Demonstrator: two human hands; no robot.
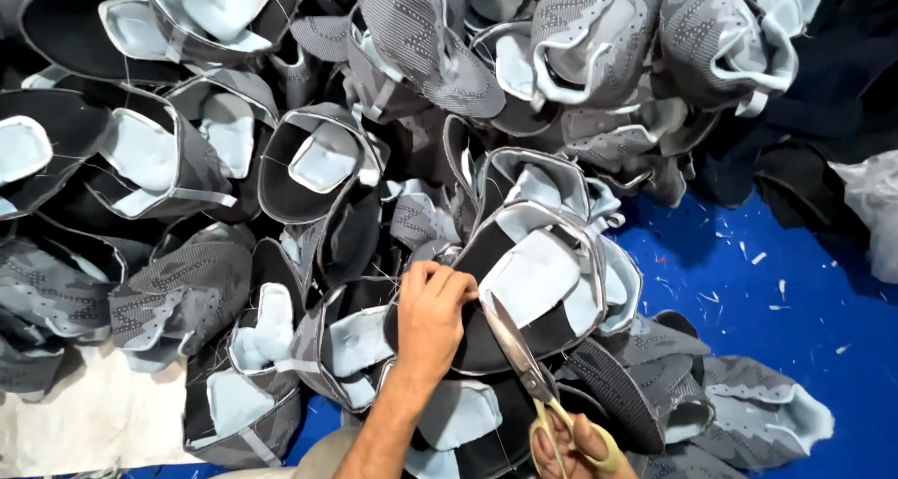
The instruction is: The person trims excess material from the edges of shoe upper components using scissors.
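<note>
Two hands (430,315): one shoe upper (533,283), one scissors (524,362).

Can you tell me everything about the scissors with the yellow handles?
The scissors have long, shiny metal blades and pale yellow loop handles. The right hand holds the handles at the bottom edge of the picture, fingers through the loops. The blades look nearly closed and point up and left, lying against a black and light blue shoe upper. Their tip comes close to the left hand, which pinches that upper's edge.

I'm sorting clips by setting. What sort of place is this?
Probably a shoe-making workshop. A big heap of grey knit shoe uppers covers the blue floor, the left hand holds one upper, and the right hand works yellow-handled scissors.
</note>
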